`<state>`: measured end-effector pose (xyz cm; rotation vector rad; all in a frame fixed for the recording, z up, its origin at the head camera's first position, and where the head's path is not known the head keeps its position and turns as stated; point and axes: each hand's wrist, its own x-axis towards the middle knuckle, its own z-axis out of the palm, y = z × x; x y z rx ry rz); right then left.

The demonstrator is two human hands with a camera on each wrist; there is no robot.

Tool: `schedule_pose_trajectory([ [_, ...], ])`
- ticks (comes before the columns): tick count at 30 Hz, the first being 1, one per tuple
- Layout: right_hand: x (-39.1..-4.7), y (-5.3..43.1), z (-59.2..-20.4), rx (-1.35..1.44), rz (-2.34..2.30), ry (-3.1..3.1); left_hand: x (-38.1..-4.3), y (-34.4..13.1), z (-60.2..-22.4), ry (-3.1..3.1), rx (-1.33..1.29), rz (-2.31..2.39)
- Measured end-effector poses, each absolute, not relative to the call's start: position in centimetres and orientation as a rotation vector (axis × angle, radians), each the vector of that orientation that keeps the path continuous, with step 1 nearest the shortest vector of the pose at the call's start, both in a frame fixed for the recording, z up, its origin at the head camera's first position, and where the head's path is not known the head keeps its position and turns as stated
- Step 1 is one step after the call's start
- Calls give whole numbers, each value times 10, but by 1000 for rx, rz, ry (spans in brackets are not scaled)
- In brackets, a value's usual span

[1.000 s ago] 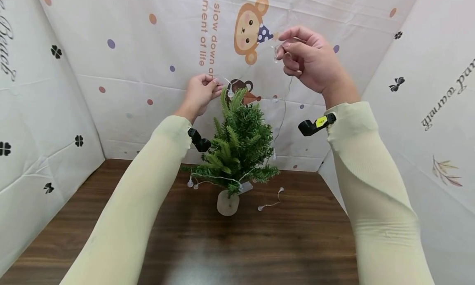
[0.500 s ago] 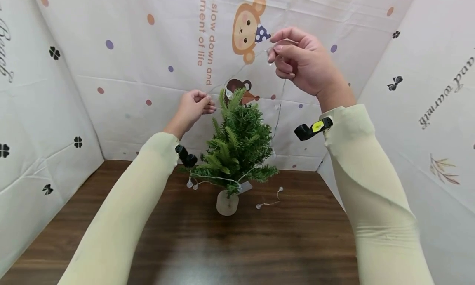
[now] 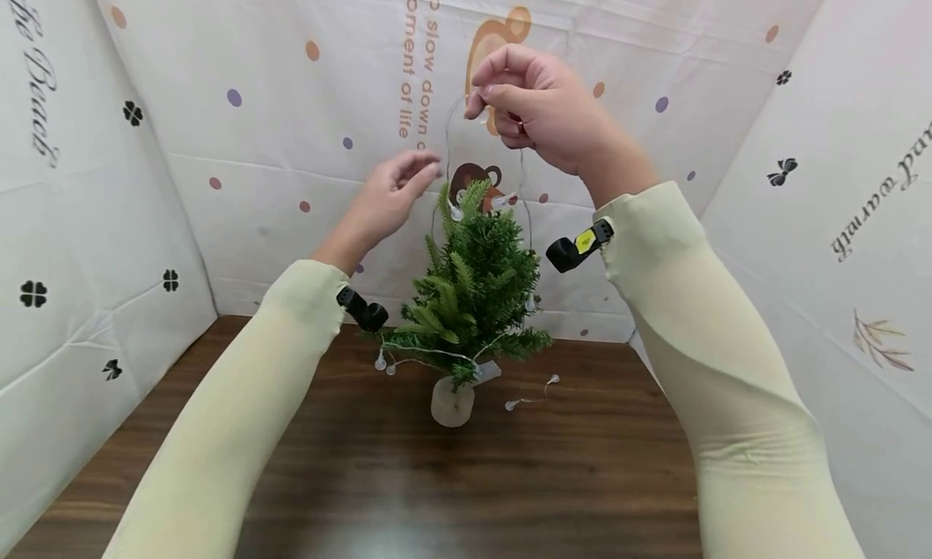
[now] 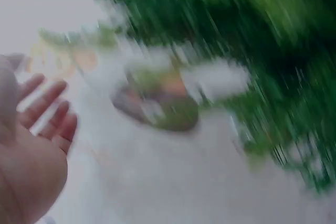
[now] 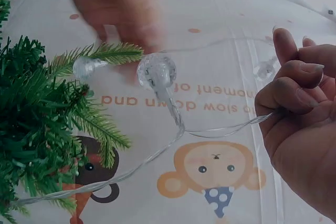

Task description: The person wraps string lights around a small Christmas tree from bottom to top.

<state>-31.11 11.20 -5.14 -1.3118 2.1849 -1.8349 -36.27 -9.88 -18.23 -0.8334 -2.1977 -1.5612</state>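
Noted a light string of clear wire and round clear bulbs (image 5: pixel 157 72), laid across lower branches and looped above a green artificial fir tree (image 3: pixel 476 276) on the brown wood-grain bench (image 3: pixel 451 486). Found clamped in the right hand (image 3: pixel 539 102)'s grip; observed the left hand (image 3: pixel 382 203) near the treetop with fingers apart. Advise lowering the loop evenly, without tugging.

Light string (image 5: pixel 181 131) held in the curled fingers of the right hand (image 5: pixel 299 124), right of frame.
A clear bulb (image 5: pixel 157 70) is seen above centre, another by the green tree (image 5: pixel 31 108) at left; the left hand (image 5: pixel 118 9) is blurred at upper left. The cloth (image 5: pixel 210 11) behind is printed with upside-down words and a monkey (image 5: pixel 216 171).
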Motion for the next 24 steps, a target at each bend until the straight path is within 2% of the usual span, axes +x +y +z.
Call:
schedule_pose_trajectory([
  [5,-313,111,-48,-1262,-1781,2260,-334,-73,-139,-1916,-1009,-1722],
  [9,-315,123,-46,-1127,-1738,2402,-339,-81,-122,-1757,-1022,-1913],
  [15,-323,156,-49,-878,-1496,2687,-350,-114,-122,-1837,-1049,-1858],
  [20,-325,185,-60,-806,-1191,2840,-340,-126,-133,-1977,-1050,-1684],
  [24,-325,201,-72,-796,-1148,2834,-327,-131,-140,-2088,-1033,-1554],
])
